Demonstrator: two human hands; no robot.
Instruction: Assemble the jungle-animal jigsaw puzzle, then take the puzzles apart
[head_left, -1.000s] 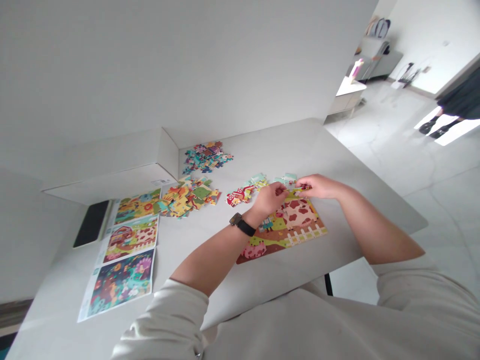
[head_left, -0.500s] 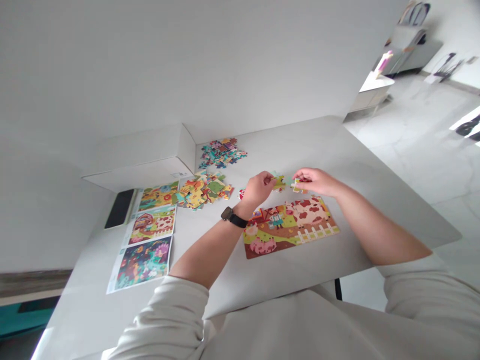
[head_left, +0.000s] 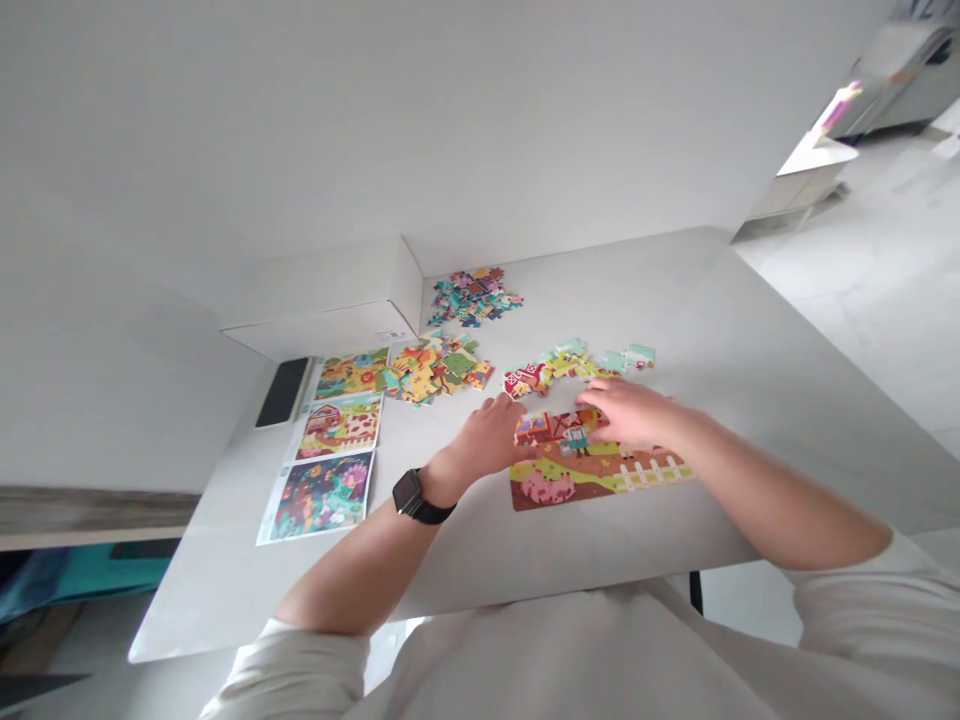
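A partly assembled farm jigsaw puzzle (head_left: 551,488) lies in front of me, showing a pig, a farmer and a white fence. My left hand (head_left: 489,436) rests at its left edge, fingers apart and holding nothing, a dark watch (head_left: 411,494) on the wrist. Over the upper edge reaches my right hand (head_left: 628,408), its thumb and fingers around a yellow-orange puzzle piece (head_left: 592,414) against the puzzle; the hand hides part of the cow. Beyond the hands lie loose pieces: a red barn piece (head_left: 521,381), green ones (head_left: 568,360) and pale blue ones (head_left: 637,355).
Farther left are a pile of yellow-green pieces (head_left: 435,370) and a pile of teal-purple pieces (head_left: 474,298). Picture sheets (head_left: 324,497) lie at the left beside a dark phone-like object (head_left: 283,392). A white box (head_left: 322,300) stands against the wall behind.
My right hand has brought its piece down to the puzzle's upper edge. My left hand has left the loose green pieces and moved to the puzzle's left edge, opening. The view has shifted.
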